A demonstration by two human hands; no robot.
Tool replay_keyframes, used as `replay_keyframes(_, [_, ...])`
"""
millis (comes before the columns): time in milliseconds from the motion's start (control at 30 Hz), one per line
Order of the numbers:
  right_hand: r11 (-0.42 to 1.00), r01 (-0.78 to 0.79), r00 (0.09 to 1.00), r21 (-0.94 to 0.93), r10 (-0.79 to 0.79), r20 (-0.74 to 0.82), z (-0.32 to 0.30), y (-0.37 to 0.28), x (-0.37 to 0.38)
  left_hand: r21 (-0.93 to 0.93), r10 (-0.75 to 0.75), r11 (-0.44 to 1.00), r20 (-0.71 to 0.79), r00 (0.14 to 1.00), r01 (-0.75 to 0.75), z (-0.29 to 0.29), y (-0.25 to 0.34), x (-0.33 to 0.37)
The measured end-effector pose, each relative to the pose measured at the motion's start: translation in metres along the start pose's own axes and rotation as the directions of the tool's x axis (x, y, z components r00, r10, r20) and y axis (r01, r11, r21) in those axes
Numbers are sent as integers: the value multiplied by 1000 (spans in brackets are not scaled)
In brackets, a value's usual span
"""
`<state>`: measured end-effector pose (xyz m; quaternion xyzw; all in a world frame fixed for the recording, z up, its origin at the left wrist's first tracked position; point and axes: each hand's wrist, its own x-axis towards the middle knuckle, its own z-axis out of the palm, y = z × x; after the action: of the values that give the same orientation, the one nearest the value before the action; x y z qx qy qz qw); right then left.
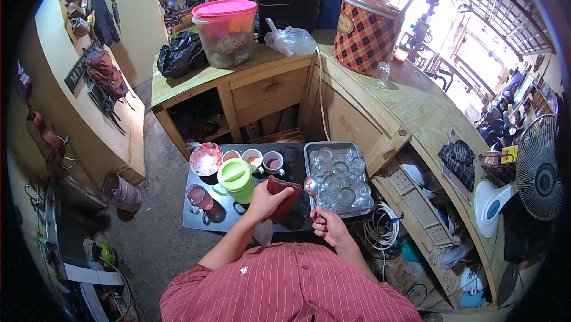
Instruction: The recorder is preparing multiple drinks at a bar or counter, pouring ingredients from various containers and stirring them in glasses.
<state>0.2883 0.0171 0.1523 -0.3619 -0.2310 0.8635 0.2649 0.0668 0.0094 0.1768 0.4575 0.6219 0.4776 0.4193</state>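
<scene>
My left hand is closed around a dark red pouch-like thing, held over the black tabletop. In my right hand is the handle of a spoon. Its bowl points up beside the pouch, with something pale and orange in it that I cannot make out. Just left of the pouch stands a light green lidded pitcher. Behind it are a red-and-white bowl with pale contents and several cups, one a white cup with dark contents. A clear mug of dark liquid stands nearer left.
A metal tray with several clear glasses lies at right. An L-shaped wooden counter surrounds the table, bearing a pink-lidded tub and plaid cooler. A coiled white cable hangs by the shelves; a fan stands right.
</scene>
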Motion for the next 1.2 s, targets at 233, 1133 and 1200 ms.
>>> replay_keyframes(233, [997,-65,997,45,63,49,0,-2,1,8,-48,999,6,999,48,-1,4,-3])
replay_keyframes(1133, [970,-7,994,-242,-20,-110,-10,24,31,7,-402,908,-268,875,419,-288,-173,173])
replay_keyframes(1200, [919,-11,987,-395,-53,-151,-19,31,39,237,-311,897,-265,913,374,-278,-177,183])
